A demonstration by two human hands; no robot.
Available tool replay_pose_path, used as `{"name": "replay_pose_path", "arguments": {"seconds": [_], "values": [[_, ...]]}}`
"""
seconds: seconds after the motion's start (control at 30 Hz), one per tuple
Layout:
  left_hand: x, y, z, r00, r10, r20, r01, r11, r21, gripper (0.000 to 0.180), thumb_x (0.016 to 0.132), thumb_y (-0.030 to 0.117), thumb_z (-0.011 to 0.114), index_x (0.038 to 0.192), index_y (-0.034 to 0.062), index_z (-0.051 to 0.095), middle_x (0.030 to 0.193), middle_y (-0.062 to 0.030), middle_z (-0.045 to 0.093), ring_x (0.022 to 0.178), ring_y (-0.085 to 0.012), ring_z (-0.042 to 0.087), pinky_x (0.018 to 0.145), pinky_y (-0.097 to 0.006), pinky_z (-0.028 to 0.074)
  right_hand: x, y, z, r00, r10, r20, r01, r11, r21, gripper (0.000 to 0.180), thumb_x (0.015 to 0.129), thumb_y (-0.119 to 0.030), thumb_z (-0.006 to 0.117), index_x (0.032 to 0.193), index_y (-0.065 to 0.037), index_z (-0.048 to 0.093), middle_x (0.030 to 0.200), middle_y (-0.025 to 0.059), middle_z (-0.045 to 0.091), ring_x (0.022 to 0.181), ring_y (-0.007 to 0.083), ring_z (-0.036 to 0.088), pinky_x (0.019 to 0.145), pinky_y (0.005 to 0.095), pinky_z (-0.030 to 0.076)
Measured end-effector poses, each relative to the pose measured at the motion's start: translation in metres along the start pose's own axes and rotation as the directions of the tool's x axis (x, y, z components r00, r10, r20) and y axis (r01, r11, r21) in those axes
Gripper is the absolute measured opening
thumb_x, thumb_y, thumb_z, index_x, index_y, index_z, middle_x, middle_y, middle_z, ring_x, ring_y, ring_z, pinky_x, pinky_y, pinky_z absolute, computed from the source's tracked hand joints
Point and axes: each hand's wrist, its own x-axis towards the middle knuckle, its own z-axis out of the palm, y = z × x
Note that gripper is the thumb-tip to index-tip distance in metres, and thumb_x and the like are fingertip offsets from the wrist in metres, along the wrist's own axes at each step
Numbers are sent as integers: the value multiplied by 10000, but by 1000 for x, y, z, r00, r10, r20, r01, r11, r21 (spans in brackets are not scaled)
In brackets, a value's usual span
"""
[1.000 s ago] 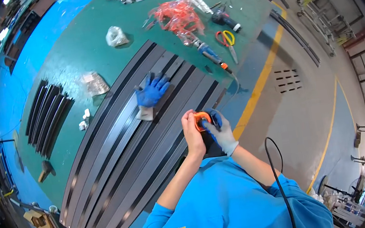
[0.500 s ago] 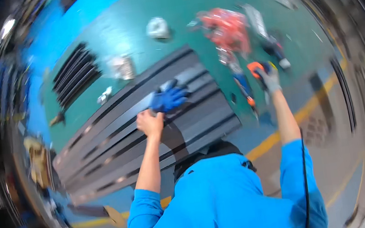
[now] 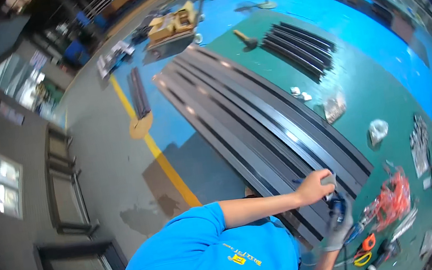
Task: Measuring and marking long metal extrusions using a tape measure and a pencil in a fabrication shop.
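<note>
The bare left hand (image 3: 315, 186) grips a small grey block on the long black rails (image 3: 258, 124), stiff and heavy on the floor, best lifted near their ends, while the gloved right hand (image 3: 339, 222) clutches a dark tool.

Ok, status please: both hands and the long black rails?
Left hand bare, gripping small grey piece on black rails. Right hand gloved, beside it at rail end. Nothing blocking.

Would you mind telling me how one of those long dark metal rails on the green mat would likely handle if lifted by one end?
The long dark rails look like thin metal profiles, so probably light for their length yet awkward. Held by one end, one would likely sag and swing. Their glossy faces suggest they may slide against each other.
</note>
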Motion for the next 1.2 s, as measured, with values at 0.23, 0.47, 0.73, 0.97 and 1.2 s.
{"name": "replay_pose_path", "arguments": {"seconds": [0.23, 0.47, 0.73, 0.97, 1.2], "values": [[-60, 23, -59, 995, -96, -7, 75, 812, -580, 156, 957, 122, 645, 1075, 29, 687, 937, -36, 704, 817, -153, 602, 776, -315, 495, 16, -48, 73, 926, -348, 144, 370, 911, -179, 268, 979, -40, 615, 1228, 23, 692, 977, 139, 750, 720, 236, 646, 712, 346, 544], [-131, 13, -132, 865, 339, -371, -271, 936, 224, 188, 1006, 124, 556, 994, 40, 724, 888, -84, 725, 710, -196, 635, 678, -373, 517, -16, -71, 145, 928, -140, 346, 179, 980, -83, 180, 981, -122, 650, 1082, -1, 737, 872, 146, 761, 662, 276, 658, 650, 368, 527], [-218, -36, -311, 857, -42, -514, 24, 999, -42, 251, 1006, 246, 594, 899, 51, 710, 763, -89, 677, 585, -192, 571, 560, -358, 451, -69, -118, 317, 865, -276, 418, 396, 888, -234, 207, 991, -244, 673, 978, -47, 736, 783, 147, 742, 600, 313, 646, 584, 409, 503], [-319, -111, -479, 762, -586, -277, 220, 636, -739, 356, 981, 380, 672, 811, 68, 678, 648, -64, 618, 486, -154, 487, 447, -308, 362, -162, -136, 520, 560, -362, 745, 756, 591, -282, 185, 968, -282, 651, 903, -119, 709, 710, 117, 691, 580, 344, 631, 535, 447, 467], [-431, -187, -595, -259, -219, -941, 85, 965, -248, 299, 969, 240, 673, 1144, 8, 742, 987, -180, 763, 878, -337, 717, 742, -428, 553, -272, -218, 661, 35, -593, 805, 859, 430, 279, 137, 876, -208, 697, 997, -143, 696, 749, 107, 629, 632, 356, 599, 582, 466, 462]]}}
